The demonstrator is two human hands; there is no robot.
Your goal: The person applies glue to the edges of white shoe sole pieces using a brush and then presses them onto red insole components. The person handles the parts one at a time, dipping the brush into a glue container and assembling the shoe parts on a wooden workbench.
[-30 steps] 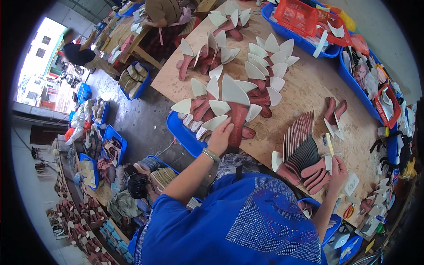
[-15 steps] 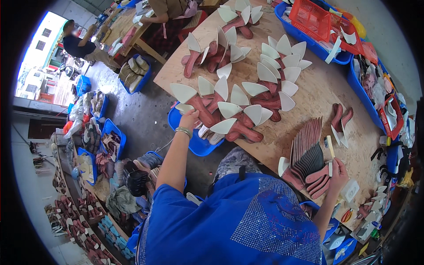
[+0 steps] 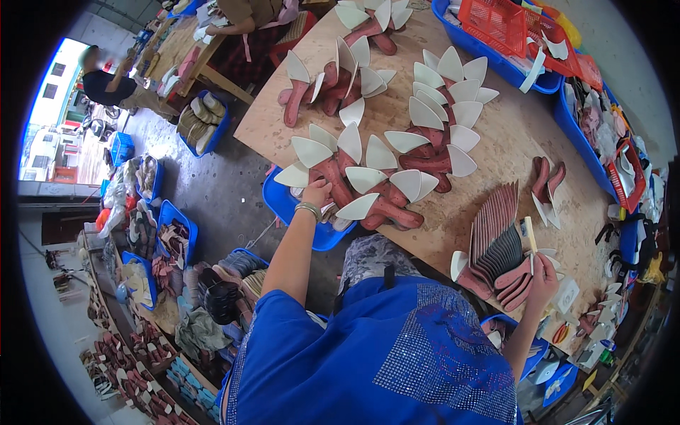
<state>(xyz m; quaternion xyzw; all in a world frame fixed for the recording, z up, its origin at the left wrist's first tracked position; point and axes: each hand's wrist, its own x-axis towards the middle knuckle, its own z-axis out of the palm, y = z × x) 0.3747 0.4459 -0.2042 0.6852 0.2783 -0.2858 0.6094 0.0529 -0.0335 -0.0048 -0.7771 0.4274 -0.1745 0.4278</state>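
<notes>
My left hand [image 3: 316,193] is closed on a red insole with a white pointed end piece [image 3: 292,175], at the table's near left corner. It sits against a cluster of similar red insoles [image 3: 397,212] with white pieces fanned out. My right hand [image 3: 543,280] grips a flat brush [image 3: 528,232] with a pale wooden handle, its bristle end pointing up and away. Close to that hand, a fanned stack of red and dark insoles [image 3: 496,237] lies on the table. Most of the insole in my left hand is hidden by my fingers and its neighbours.
More insole clusters [image 3: 453,124] stand across the wooden table [image 3: 489,177]. A separate pair [image 3: 547,185] lies to the right. Blue bins [image 3: 489,64] with red baskets line the far right edge. Another blue bin [image 3: 283,202] sits below the left corner. Two people work at the far left.
My left hand has moved slightly right and in toward the cluster, with the white-tipped insole. The view has shifted a little. My right hand still holds the brush in about the same place.
</notes>
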